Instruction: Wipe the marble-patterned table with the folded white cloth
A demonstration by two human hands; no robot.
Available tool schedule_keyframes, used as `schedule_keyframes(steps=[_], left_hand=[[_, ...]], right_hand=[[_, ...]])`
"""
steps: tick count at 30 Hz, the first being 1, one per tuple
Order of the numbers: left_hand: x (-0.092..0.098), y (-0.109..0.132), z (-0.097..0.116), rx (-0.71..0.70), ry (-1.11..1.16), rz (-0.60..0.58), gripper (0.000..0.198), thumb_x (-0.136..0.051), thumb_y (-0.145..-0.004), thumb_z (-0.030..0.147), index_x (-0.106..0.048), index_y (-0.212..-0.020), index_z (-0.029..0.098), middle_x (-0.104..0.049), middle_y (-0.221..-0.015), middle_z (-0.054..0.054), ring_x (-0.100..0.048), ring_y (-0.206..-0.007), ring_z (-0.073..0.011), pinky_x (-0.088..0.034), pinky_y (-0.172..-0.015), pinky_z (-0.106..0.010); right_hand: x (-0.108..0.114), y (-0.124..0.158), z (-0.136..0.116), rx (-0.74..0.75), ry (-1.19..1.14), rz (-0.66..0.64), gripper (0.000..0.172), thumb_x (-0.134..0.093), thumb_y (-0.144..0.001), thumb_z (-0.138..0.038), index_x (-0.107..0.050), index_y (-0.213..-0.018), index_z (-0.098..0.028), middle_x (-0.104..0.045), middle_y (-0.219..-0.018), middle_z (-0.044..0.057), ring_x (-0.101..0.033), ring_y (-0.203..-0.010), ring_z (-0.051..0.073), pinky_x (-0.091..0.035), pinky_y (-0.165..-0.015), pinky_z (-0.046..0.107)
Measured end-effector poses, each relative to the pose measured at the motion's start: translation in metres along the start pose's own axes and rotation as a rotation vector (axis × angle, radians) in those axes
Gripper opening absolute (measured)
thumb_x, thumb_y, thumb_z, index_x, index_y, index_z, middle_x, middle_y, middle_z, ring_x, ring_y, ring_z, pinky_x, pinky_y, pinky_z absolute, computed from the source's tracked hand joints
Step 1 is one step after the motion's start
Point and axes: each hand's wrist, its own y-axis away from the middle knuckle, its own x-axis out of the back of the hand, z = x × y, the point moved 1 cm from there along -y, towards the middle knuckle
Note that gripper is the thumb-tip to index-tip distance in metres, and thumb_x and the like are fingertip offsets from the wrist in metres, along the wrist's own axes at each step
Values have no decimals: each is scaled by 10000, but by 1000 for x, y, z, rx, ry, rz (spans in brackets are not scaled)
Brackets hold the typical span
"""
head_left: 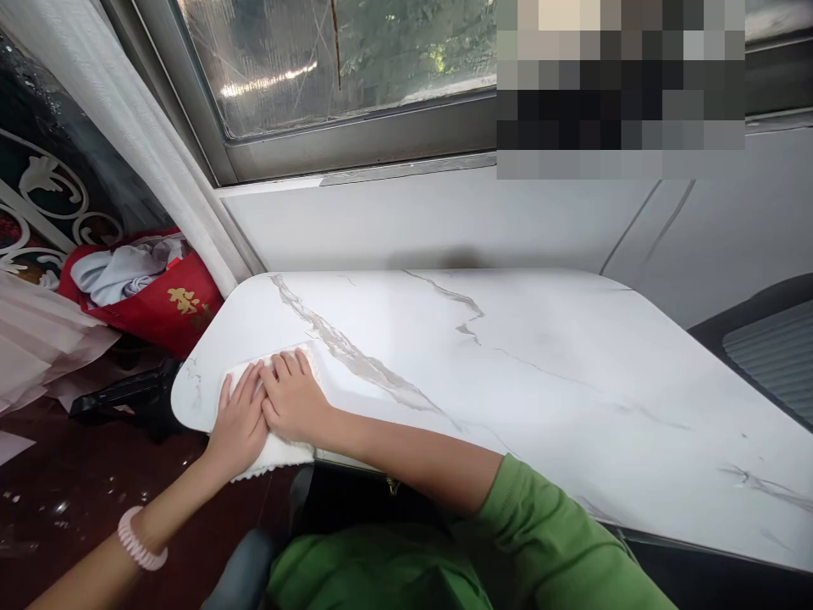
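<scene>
A white cloth (285, 453) lies at the left end of the white marble-patterned table (539, 373), its scalloped edge hanging over the front. My left hand (240, 424) rests flat on the cloth with fingers stretched out. Beside it, my right hand (295, 398) also presses down on the cloth, fingers extended toward the far side. The two hands touch, the right thumb side against the left hand. Most of the cloth's middle is hidden under them.
A window with a grey frame (362, 140) stands behind the table. At the left are a white curtain (146, 127), a red bag (171, 296) with grey fabric inside and a black plastic bag (133, 398). A dark mesh chair (762, 339) stands at the right.
</scene>
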Motion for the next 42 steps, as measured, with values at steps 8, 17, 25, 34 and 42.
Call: schedule_keyframes(steps=[8,17,25,34,42], left_hand=[[9,-65,-35,-141,-4,-189,504,-329,-948,277,-401,-1442,212,-453,-1472,-136,-383,-1392,-273,-231,-1169,-549],[-34,-197,-62,-90,102,-129,495,-270,-967,237,-408,-1441,196,-429,-1497,-118,-344,-1418,-248,-145,-1202,-522],[-57,-292,-66,-205,150,-132,479,-288,-970,244,-452,-1415,180,-450,-1497,-122,-402,-1377,-235,-170,-1188,-500],[-66,-303,-65,-230,139,-112,483,-283,-979,237,-437,-1432,177,-421,-1524,-119,-371,-1399,-235,-165,-1183,-495],[-53,-259,-32,-181,144,-135,507,-263,-997,253,-358,-1487,166,-365,-1563,-118,-320,-1436,-233,-123,-1202,-492]], right_hand=[[-10,-36,34,-57,-3,56,420,-451,-902,-272,-545,-1274,-102,-582,-1232,173,-465,-1196,303,-254,-1149,506],[-14,-121,126,-210,25,65,365,-375,-914,-219,-537,-1232,-147,-604,-1237,151,-503,-1173,290,-262,-1127,501],[-9,-156,192,-382,58,103,358,-352,-911,-170,-548,-1207,-118,-601,-1229,172,-496,-1183,292,-263,-1114,484],[-7,-151,200,-377,54,168,344,-348,-905,-150,-554,-1180,-137,-619,-1213,159,-506,-1180,306,-265,-1115,513],[9,-109,176,-391,21,131,386,-363,-912,-154,-552,-1247,-135,-610,-1254,131,-488,-1238,258,-217,-1171,448]])
